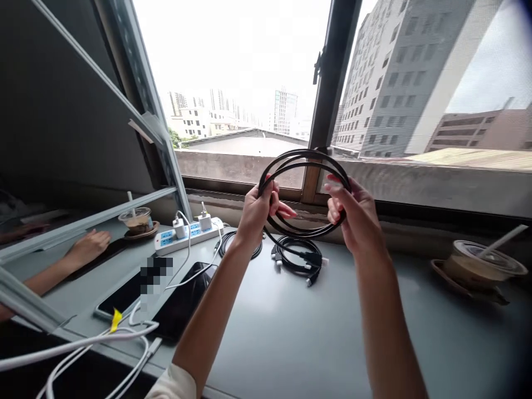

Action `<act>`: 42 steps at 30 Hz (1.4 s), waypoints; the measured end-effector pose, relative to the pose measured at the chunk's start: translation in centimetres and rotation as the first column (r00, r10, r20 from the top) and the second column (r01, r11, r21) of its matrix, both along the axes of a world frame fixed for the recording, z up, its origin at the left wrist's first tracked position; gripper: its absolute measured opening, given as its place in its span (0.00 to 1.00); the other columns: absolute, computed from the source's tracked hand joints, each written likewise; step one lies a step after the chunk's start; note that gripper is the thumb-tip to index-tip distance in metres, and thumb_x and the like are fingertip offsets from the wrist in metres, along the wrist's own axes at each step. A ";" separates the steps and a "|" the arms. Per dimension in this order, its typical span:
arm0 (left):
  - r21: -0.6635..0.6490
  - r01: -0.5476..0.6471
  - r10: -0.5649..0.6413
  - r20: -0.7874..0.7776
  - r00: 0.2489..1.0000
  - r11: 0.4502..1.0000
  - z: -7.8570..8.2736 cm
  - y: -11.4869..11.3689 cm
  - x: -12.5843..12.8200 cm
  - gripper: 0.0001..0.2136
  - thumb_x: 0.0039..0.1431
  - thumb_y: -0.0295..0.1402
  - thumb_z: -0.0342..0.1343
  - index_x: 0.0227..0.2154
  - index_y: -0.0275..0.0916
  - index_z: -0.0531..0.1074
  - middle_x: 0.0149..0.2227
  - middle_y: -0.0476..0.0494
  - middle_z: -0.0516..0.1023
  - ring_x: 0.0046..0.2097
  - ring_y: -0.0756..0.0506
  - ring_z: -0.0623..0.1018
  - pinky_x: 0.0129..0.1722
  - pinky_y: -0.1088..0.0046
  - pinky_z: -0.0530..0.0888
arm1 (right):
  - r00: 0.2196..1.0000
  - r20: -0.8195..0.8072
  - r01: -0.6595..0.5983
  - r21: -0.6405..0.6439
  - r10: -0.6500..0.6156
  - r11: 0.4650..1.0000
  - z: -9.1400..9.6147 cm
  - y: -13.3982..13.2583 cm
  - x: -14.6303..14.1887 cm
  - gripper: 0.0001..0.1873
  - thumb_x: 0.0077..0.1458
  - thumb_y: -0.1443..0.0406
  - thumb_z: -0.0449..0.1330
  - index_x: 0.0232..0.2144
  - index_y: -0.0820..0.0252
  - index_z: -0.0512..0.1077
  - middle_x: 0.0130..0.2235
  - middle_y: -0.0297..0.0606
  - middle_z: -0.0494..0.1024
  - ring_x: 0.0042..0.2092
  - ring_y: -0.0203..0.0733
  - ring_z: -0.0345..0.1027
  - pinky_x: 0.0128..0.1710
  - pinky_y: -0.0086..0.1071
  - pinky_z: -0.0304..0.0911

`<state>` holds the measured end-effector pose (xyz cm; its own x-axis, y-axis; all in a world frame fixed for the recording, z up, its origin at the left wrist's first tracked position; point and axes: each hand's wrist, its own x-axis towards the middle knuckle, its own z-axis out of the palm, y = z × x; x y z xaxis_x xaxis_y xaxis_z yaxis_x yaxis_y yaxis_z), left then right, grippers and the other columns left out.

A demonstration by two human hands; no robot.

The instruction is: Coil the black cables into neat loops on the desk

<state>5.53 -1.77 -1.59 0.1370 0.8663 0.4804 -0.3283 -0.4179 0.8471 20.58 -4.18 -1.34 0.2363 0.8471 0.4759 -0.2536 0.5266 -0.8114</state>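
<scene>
Both hands raised above the grey tabletop (291,338), in front of the window. Between them a black cable (305,157) wound into a round loop of several turns, held upright in the air, well clear of the tabletop.

Left hand (258,209): fingers curled closed round the left side of the loop, thumb across the strands. Right hand (352,213): fingers pinched on the right side of the loop, strands passing between thumb and fingertips. Loop top arcs up across the window frame (328,100); bottom arc sags between the two wrists.

A tail of the same cable drops from the lower left of the loop toward the tabletop, where more black cable lies in a loose coil (297,257) with connector ends showing, just beyond the hands. A second small black coil (233,244) lies left of that, near the white power strip (187,235), which carries two white chargers with white leads running toward the near left.

Near left: two dark phones (158,293) flat on the tabletop, white cables (103,338) trailing off the near edge, a yellow tag on one.

Far left: iced drink in a clear cup (136,220) on a saucer. Another person's hand (89,246) rests flat on the tabletop beside it, forearm running off the left.

Far right: a second lidded cup (484,266) with straw, on a brown saucer.
</scene>
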 end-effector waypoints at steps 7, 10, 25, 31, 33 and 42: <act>0.071 -0.060 0.063 -0.042 0.997 0.996 0.5 -1.3 -0.7 0.10 0.53 0.40 0.55 0.28 0.38 0.68 0.09 0.60 0.57 0.10 0.58 0.57 0.09 0.82 0.51 | 0.867 0.256 0.350 0.298 -0.428 0.888 -0.5 -0.5 -0.2 0.19 0.45 0.63 0.62 0.42 0.57 0.67 0.23 0.29 0.66 0.19 0.30 0.60 0.12 0.21 0.52; 0.082 -0.064 0.071 -0.093 0.993 0.995 0.9 -1.9 -1.2 0.08 0.49 0.37 0.60 0.30 0.39 0.71 0.11 0.60 0.60 0.11 0.59 0.56 0.09 0.82 0.52 | 0.728 0.307 0.480 0.409 -0.612 0.776 -0.6 -0.8 -0.2 0.22 0.45 0.65 0.62 0.45 0.55 0.67 0.34 0.35 0.69 0.24 0.31 0.64 0.15 0.23 0.58; 0.300 -0.296 0.331 -0.075 0.941 0.907 1.9 -2.7 -2.4 0.08 0.45 0.37 0.62 0.24 0.39 0.72 0.16 0.56 0.63 0.16 0.58 0.61 0.13 0.81 0.57 | 0.634 0.450 0.477 0.413 -0.629 0.776 -0.3 -1.6 -0.6 0.15 0.44 0.53 0.64 0.29 0.59 0.77 0.27 0.35 0.75 0.29 0.36 0.69 0.24 0.26 0.62; 0.307 -0.331 0.353 -0.017 0.935 0.892 1.7 -3.5 -0.9 0.07 0.48 0.36 0.61 0.23 0.40 0.70 0.15 0.56 0.60 0.18 0.56 0.64 0.15 0.79 0.57 | 0.866 0.367 0.266 0.236 -0.340 0.935 0.3 -2.3 0.6 0.12 0.39 0.56 0.68 0.22 0.59 0.75 0.21 0.31 0.71 0.23 0.29 0.61 0.22 0.24 0.57; 0.276 -0.326 0.350 -0.042 0.936 0.904 1.7 -3.6 -0.7 0.09 0.48 0.38 0.60 0.22 0.40 0.68 0.15 0.56 0.59 0.19 0.55 0.64 0.15 0.78 0.57 | 0.908 0.357 0.168 0.169 -0.219 0.971 0.3 -2.5 1.0 0.12 0.39 0.56 0.68 0.20 0.58 0.75 0.20 0.30 0.69 0.22 0.28 0.60 0.22 0.23 0.56; 0.289 -0.373 0.427 -0.154 0.891 0.882 0.1 -1.1 -0.3 0.19 0.51 0.43 0.56 0.15 0.39 0.57 0.14 0.56 0.54 0.19 0.55 0.61 0.18 0.76 0.54 | 0.898 0.437 0.038 0.030 -0.047 0.999 0.0 -2.1 0.5 0.21 0.45 0.50 0.63 0.18 0.63 0.70 0.20 0.32 0.67 0.20 0.29 0.58 0.18 0.23 0.54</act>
